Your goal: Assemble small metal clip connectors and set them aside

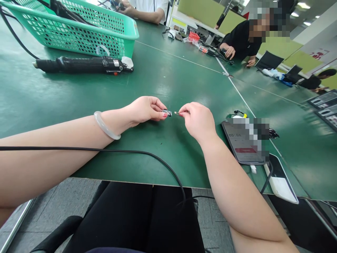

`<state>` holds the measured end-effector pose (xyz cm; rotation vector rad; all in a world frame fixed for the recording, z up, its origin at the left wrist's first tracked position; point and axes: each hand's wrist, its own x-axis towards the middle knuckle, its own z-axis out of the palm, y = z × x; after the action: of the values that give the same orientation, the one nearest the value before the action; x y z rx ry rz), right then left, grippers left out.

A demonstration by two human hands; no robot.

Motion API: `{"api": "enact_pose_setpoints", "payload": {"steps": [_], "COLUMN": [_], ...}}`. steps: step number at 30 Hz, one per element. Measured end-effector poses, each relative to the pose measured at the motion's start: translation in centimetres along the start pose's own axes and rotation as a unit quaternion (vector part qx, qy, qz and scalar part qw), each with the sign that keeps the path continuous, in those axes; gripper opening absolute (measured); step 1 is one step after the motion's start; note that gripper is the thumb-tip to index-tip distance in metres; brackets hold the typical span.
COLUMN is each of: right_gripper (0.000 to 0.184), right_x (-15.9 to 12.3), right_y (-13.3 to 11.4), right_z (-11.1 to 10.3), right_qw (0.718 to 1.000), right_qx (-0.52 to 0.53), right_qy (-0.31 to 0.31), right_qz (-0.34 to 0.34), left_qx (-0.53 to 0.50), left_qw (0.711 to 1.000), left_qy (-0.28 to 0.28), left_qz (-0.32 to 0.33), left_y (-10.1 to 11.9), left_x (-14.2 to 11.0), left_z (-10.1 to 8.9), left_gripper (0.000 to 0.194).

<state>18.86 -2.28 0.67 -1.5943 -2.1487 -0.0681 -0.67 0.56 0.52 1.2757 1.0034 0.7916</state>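
Between thumb and fingers, my left hand [150,109] pinches a small dark-and-silver electronic part [166,112]. Facing it, my right hand [198,119] grips a tiny thin piece with a pale tip [177,112]; its kind is too small to make out. A short gap separates the pale tip from the electronic part. Both hands are just above the green table [163,80], and a pale bangle [106,126] circles my left wrist.
A green basket [79,33] holding black gear stands at the back left, a black electric screwdriver [84,65] before it. A phone [243,144] and white power bank [283,181] lie right. A black cable [142,152] crosses my left forearm. Other people sit across the table.
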Motion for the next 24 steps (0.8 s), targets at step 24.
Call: {"api": "enact_pose_setpoints", "payload": {"steps": [24], "right_gripper": [0.017], "right_x": [-0.3], "right_y": [-2.4], "right_z": [-0.1], "right_qw": [0.998], "right_qx": [0.024], "right_qy": [0.003], "right_qz": [-0.056], "left_qx": [0.064], "left_qw": [0.998], "left_qy": [-0.012], "left_qz": [0.008], "left_y": [0.0], "left_x": [-0.1], "left_z": [0.2], "left_gripper": [0.023]}}
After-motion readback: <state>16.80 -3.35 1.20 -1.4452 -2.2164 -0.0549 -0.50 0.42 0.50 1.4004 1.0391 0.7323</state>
